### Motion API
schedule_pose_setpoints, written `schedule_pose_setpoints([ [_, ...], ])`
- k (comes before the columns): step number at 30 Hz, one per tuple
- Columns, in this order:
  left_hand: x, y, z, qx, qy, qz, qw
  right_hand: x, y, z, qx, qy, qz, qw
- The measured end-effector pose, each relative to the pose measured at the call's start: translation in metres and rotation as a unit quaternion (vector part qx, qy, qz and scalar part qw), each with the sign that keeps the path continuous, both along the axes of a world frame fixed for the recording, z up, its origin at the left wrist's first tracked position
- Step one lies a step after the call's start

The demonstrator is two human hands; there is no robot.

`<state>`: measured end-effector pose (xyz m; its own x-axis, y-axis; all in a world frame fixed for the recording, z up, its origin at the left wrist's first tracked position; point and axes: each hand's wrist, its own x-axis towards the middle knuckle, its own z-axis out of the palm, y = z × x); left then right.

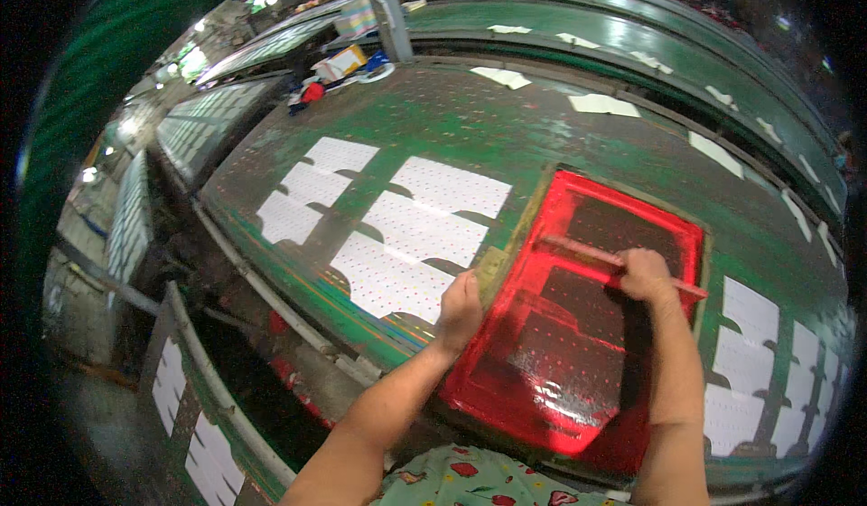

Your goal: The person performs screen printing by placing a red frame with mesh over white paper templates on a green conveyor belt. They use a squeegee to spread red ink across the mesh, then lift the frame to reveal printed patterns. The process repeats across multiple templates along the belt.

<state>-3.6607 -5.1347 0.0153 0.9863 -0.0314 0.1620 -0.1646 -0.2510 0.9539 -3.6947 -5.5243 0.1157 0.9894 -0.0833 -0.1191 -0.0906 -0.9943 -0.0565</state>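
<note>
Some clutter [343,63], seemingly beside a post [388,18]

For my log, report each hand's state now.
Left hand: closed on the left edge of the screen frame.
Right hand: closed, holding the red squeegee bar.

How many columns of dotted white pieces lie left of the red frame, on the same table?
2: the near column beside the red frame, by the left hand, and the far column farther left. Any under the frame would be hidden.
</note>
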Motion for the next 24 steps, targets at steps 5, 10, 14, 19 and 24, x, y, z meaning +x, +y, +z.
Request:
schedule_pose_setpoints([
  [5, 0.0, 0.0, -0.007, 0.104, -0.037, 0.03, 0.993, -0.101, 0.077, 0.006, 0.008, -0.001, 0.023, 1.0],
  [10, -0.004, 0.003, -0.004, 0.125, -0.042, 0.033, 0.991, -0.195, 0.154, 0.011, 0.015, 0.0, 0.013, 1.0],
  [14, -0.006, 0.004, 0.007, 0.103, -0.017, 0.005, 0.995, -0.254, 0.204, 0.013, 0.039, 0.0, 0.005, 0.999],
  [19, -0.012, 0.005, 0.014, 0.133, -0.029, 0.022, 0.99, -0.29, 0.238, 0.005, 0.014, -0.086, 0.015, 0.996],
  [24, -0.01, 0.003, 0.011, 0.12, 0.024, 0.025, 0.992, -0.318, 0.247, -0.002, 0.092, -0.15, 0.035, 0.984],
])
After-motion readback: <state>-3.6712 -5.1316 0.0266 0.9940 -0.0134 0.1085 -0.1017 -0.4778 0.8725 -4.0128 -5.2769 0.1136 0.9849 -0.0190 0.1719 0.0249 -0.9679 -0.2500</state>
